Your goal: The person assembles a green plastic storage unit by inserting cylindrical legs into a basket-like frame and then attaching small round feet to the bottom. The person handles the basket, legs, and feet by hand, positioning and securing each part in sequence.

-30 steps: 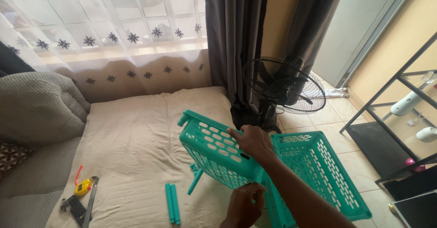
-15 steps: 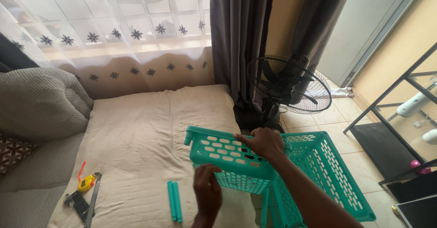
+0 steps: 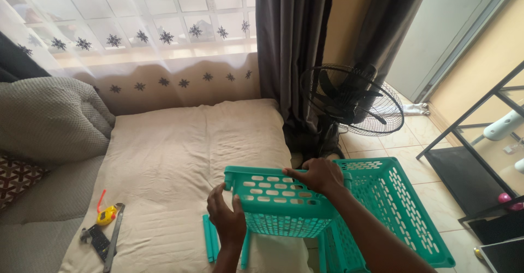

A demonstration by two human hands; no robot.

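Observation:
A teal perforated plastic basket (image 3: pixel 273 199) is held level over the right edge of the beige mattress (image 3: pixel 180 153). My right hand (image 3: pixel 319 176) grips its far rim from above. My left hand (image 3: pixel 225 218) clasps its near left corner. A second teal basket (image 3: pixel 393 207) stands on the tiled floor just to the right, touching the first. Two teal plastic rods (image 3: pixel 208 237) lie side by side on the mattress under my left hand. A teal leg (image 3: pixel 245 248) hangs down from the held basket.
A black pedestal fan (image 3: pixel 349 98) stands on the floor beside grey curtains (image 3: pixel 292 49). A yellow tape measure (image 3: pixel 106 215) and dark tools (image 3: pixel 101 240) lie at the mattress's left front. A grey cushion (image 3: pixel 49 120) sits at left. A black metal shelf frame (image 3: pixel 480 136) stands at right.
The held basket has swung from tilted on edge to level. My left hand moved from under it up to its near left corner. My right hand stays on the rim.

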